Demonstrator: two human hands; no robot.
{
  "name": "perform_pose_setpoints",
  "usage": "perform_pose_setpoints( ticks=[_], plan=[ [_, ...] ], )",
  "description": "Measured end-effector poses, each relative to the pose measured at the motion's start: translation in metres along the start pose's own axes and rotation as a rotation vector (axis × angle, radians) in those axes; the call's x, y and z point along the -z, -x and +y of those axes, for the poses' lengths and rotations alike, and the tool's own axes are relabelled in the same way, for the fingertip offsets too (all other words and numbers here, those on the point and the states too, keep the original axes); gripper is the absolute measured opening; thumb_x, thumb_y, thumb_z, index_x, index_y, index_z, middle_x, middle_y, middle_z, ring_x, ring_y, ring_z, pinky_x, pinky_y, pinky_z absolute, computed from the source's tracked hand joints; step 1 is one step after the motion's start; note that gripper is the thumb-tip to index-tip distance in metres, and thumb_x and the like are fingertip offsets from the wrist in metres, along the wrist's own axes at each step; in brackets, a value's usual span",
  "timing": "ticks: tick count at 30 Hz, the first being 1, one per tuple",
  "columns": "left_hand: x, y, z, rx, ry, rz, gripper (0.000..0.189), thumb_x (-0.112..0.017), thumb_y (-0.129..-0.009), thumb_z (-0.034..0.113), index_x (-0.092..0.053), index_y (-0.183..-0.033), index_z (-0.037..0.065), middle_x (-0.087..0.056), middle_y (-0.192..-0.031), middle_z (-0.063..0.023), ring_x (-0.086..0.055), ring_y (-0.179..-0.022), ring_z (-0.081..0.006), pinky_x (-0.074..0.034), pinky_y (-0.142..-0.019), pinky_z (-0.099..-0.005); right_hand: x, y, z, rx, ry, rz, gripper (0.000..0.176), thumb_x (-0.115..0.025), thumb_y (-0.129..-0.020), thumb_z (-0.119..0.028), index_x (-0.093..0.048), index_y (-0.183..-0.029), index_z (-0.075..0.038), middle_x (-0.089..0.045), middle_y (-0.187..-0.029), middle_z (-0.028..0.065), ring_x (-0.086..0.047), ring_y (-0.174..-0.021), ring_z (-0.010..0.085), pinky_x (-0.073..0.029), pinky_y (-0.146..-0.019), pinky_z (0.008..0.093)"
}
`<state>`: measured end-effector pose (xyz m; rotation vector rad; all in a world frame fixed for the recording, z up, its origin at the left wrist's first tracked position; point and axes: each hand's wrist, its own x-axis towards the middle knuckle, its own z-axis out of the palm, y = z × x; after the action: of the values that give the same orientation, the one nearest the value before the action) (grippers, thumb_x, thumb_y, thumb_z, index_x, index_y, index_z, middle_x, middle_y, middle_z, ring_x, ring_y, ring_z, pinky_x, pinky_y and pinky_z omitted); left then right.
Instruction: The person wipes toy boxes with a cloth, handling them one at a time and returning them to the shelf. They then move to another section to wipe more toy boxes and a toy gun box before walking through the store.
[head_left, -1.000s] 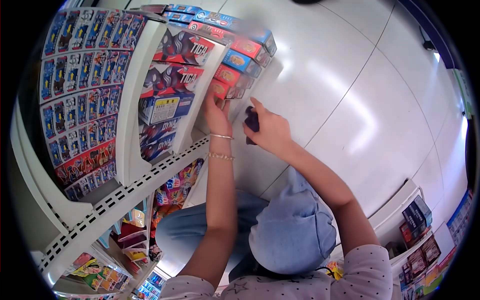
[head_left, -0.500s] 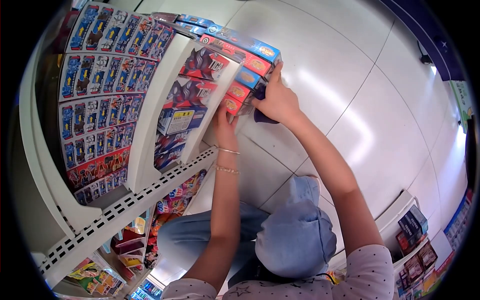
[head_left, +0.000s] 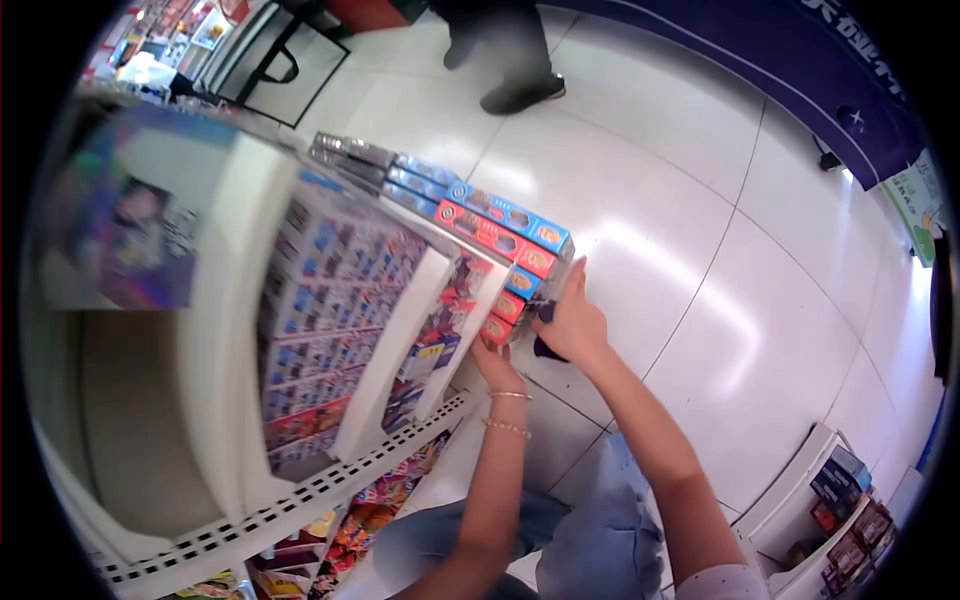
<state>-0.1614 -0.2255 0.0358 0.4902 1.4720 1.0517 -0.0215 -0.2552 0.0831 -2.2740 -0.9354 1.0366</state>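
A stack of red and blue boxed toys (head_left: 510, 240) sticks out at the outer end of the shelf rack, printed with round logos. My left hand (head_left: 497, 368) is at the lowest red box (head_left: 496, 329), its fingers round the box's near corner and partly hidden. At the outer end faces of the stack is my right hand (head_left: 572, 322), index finger stretched along them. A dark purple, cloth-like piece (head_left: 547, 349) shows on both sides of its thumb, apparently held in that hand.
White shelf dividers (head_left: 395, 350) separate rows of printed boxes (head_left: 330, 330). Bagged snacks (head_left: 375, 510) hang below the perforated rail (head_left: 300, 495). Another person's shoe (head_left: 520, 94) is on the tiled floor (head_left: 680, 200). More boxed goods (head_left: 840, 480) stand at lower right.
My view has tilted up and swung left, so shelf, boxes and hands sit lower and further right. Another person's legs and a black frame now show. Both hands stay at the stack.
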Motion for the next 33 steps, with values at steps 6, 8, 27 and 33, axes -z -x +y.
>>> perform_pose_setpoints(
  ticks=[6, 8, 27, 33],
  plan=[
    [0.036, 0.114, 0.005, 0.324, -0.303, -0.048, 0.074, -0.046, -0.095, 0.054, -0.022, -0.154, 0.015, -0.035, -0.153, -0.0068, -0.045, -0.128, -0.0291, -0.035, -0.103, -0.0455, 0.047, 0.099, 0.034, -0.214, -0.179, 0.013, 0.117, -0.075, -0.071, -0.036, -0.001, -0.154, -0.001, -0.059, -0.122, 0.0295, -0.066, -0.098, 0.0403, -0.054, -0.083, 0.0453],
    [0.05, 0.17, 0.016, 0.392, -0.428, -0.137, 0.073, -0.046, -0.097, 0.05, -0.019, -0.155, 0.016, -0.039, -0.149, -0.0072, -0.047, -0.126, -0.0288, -0.037, -0.101, -0.0427, 0.074, 0.142, 0.052, -0.375, -0.253, 0.01, 0.111, -0.073, -0.072, -0.037, -0.008, -0.154, 0.0, -0.053, -0.13, 0.0327, -0.064, -0.102, 0.0423, -0.052, -0.087, 0.0456],
    [0.232, 0.55, 0.306, 0.006, -1.427, -1.06, 0.066, -0.053, -0.096, 0.038, -0.032, -0.148, 0.002, -0.054, -0.128, -0.0309, -0.056, -0.114, -0.0426, -0.045, -0.098, -0.0459, 0.193, 0.573, 0.012, -0.894, -1.366, 0.302, 0.03, -0.057, -0.085, -0.026, -0.063, -0.099, 0.0, -0.068, -0.084, 0.0134, -0.067, -0.071, 0.0253, -0.057, -0.065, 0.0364],
    [0.175, 0.549, 0.369, 0.061, -1.231, -0.92, 0.064, -0.052, -0.098, 0.041, -0.032, -0.148, 0.006, -0.055, -0.132, -0.0254, -0.057, -0.115, -0.0398, -0.046, -0.097, -0.0429, 0.263, 0.567, -0.123, -0.72, -1.279, 0.291, 0.038, -0.068, -0.083, -0.027, -0.059, -0.111, -0.003, -0.063, -0.097, 0.0103, -0.064, -0.083, 0.0221, -0.053, -0.073, 0.0342]
  ],
)
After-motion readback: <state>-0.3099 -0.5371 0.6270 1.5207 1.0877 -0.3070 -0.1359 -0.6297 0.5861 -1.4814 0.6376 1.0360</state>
